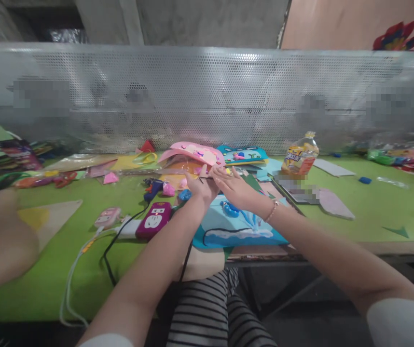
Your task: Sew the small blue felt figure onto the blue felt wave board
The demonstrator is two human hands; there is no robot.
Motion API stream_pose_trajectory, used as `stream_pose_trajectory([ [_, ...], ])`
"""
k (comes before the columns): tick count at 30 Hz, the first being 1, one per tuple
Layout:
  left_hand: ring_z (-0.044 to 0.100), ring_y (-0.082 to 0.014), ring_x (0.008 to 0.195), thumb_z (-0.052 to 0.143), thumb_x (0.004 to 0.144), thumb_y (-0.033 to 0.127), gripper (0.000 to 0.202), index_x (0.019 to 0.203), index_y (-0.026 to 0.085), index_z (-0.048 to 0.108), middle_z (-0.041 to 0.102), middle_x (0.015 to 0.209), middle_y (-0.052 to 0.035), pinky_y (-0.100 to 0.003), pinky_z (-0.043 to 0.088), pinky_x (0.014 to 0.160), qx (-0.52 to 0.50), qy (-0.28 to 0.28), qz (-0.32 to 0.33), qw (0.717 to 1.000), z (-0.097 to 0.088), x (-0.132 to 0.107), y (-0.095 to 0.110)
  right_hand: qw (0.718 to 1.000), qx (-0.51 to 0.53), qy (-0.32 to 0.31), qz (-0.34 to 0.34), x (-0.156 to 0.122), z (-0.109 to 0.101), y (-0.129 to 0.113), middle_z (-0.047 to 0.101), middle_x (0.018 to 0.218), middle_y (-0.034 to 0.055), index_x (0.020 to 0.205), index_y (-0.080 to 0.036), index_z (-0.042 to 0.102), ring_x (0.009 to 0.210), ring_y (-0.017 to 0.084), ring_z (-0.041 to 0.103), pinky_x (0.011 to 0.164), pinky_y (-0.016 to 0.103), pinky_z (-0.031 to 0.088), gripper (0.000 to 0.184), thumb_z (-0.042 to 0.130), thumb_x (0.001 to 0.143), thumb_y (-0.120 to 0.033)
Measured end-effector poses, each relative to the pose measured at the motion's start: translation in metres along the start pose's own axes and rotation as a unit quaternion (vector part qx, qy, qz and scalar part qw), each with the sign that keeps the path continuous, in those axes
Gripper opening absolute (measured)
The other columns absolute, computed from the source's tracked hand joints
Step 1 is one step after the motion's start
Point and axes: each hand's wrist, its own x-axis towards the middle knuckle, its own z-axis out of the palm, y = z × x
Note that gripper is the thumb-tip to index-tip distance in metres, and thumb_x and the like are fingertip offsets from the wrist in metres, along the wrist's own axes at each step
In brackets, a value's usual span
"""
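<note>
My left hand (pixel 202 187) is palm up with its fingers stretched out. My right hand (pixel 236 188) lies flat across its fingers, palm down. A thin dark strand (pixel 207 178) shows at the left palm, beside the right fingertips; its material is unclear. Below the hands lies a blue sheet (pixel 207 217) decorated with a blue clay-like figure (pixel 229 209), a white and light-blue band (pixel 241 237) and a black curved line. A blue lump (pixel 185 194) sits left of the sheet, near my left wrist. Whatever is between the palms is hidden.
A purple power strip (pixel 154 220), white cables and a dark glue gun (pixel 152 191) lie to the left. Pink (pixel 192 153) and blue decorated pieces stand behind. A clear bottle (pixel 300 156) is at right, before the perforated metal barrier (pixel 207 101). Another person's arm (pixel 4 241) reaches in at left.
</note>
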Motion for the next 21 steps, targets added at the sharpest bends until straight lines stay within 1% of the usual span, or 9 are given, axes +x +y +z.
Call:
stream_pose_trajectory([
  [2, 0.052, -0.03, 0.116, 0.011, 0.078, 0.075, 0.087, 0.133, 0.017, 0.043, 0.054, 0.126, -0.0172, -0.05, 0.041, 0.096, -0.006, -0.038, 0.002, 0.999, 0.0, 0.0, 0.0, 1.0, -0.008, -0.018, 0.024, -0.001, 0.002, -0.004, 0.03, 0.147, 0.012, 0.142, -0.01, 0.031, 0.139, 0.023, 0.021, 0.113, 0.053, 0.008, 0.055, 0.012, 0.097, -0.034],
  [4, 0.052, -0.0304, 0.117, 0.01, 0.079, 0.074, 0.086, 0.132, 0.015, 0.045, 0.054, 0.126, -0.0177, -0.05, 0.04, 0.097, -0.005, -0.059, 0.002, 0.998, 0.0, 0.0, -0.002, 0.999, -0.013, -0.026, 0.045, 0.0, 0.003, -0.007, 0.026, 0.149, 0.0114, 0.143, -0.009, 0.028, 0.139, 0.023, 0.019, 0.112, 0.053, 0.006, 0.057, 0.011, 0.096, -0.037],
  [9, 0.053, -0.0294, 0.116, 0.009, 0.08, 0.072, 0.084, 0.124, 0.015, 0.051, 0.055, 0.123, -0.0165, -0.05, 0.039, 0.099, 0.0, -0.078, -0.007, 0.997, 0.0, 0.002, -0.003, 0.997, -0.011, -0.034, 0.066, 0.008, 0.005, -0.003, 0.022, 0.15, 0.0086, 0.143, -0.01, 0.026, 0.14, 0.024, 0.015, 0.111, 0.056, 0.002, 0.057, 0.007, 0.096, -0.035],
  [12, 0.053, -0.0296, 0.116, 0.01, 0.079, 0.074, 0.084, 0.124, 0.017, 0.051, 0.055, 0.124, -0.0162, -0.051, 0.04, 0.098, -0.009, -0.065, 0.0, 0.998, -0.002, 0.006, -0.003, 0.997, 0.018, -0.04, 0.067, 0.009, 0.005, -0.003, 0.021, 0.15, 0.0095, 0.144, -0.011, 0.025, 0.14, 0.023, 0.014, 0.111, 0.056, 0.001, 0.058, 0.005, 0.096, -0.036],
  [14, 0.051, -0.0296, 0.118, 0.013, 0.078, 0.075, 0.083, 0.127, 0.018, 0.048, 0.053, 0.127, -0.0157, -0.051, 0.04, 0.097, -0.018, -0.046, 0.009, 0.999, -0.005, 0.008, -0.002, 0.996, 0.047, -0.045, 0.064, 0.006, 0.005, -0.004, 0.022, 0.15, 0.0112, 0.144, -0.011, 0.023, 0.14, 0.023, 0.015, 0.111, 0.056, 0.002, 0.059, 0.004, 0.096, -0.038],
  [16, 0.049, -0.0298, 0.12, 0.016, 0.079, 0.074, 0.08, 0.129, 0.02, 0.046, 0.051, 0.13, -0.0149, -0.051, 0.04, 0.098, -0.022, -0.043, 0.015, 0.999, -0.008, 0.01, -0.001, 0.995, 0.065, -0.053, 0.048, 0.0, 0.005, -0.007, 0.022, 0.149, 0.0125, 0.144, -0.011, 0.023, 0.14, 0.023, 0.016, 0.111, 0.057, 0.003, 0.059, 0.003, 0.096, -0.038],
  [19, 0.045, -0.03, 0.124, 0.019, 0.08, 0.072, 0.075, 0.132, 0.025, 0.045, 0.046, 0.136, -0.0129, -0.052, 0.039, 0.098, -0.019, -0.063, 0.017, 0.998, -0.012, 0.013, -0.001, 0.997, 0.059, -0.057, 0.006, -0.01, 0.007, -0.01, 0.023, 0.149, 0.0146, 0.145, -0.01, 0.022, 0.139, 0.024, 0.016, 0.111, 0.057, 0.003, 0.056, 0.007, 0.097, -0.035],
  [21, 0.042, -0.0294, 0.127, 0.02, 0.08, 0.071, 0.072, 0.133, 0.028, 0.044, 0.042, 0.139, -0.0107, -0.052, 0.038, 0.099, -0.014, -0.075, 0.021, 0.997, -0.014, 0.015, -0.001, 0.997, 0.051, -0.05, -0.014, -0.016, 0.009, -0.011, 0.025, 0.148, 0.0159, 0.145, -0.01, 0.022, 0.139, 0.024, 0.018, 0.112, 0.056, 0.006, 0.055, 0.01, 0.097, -0.034],
])
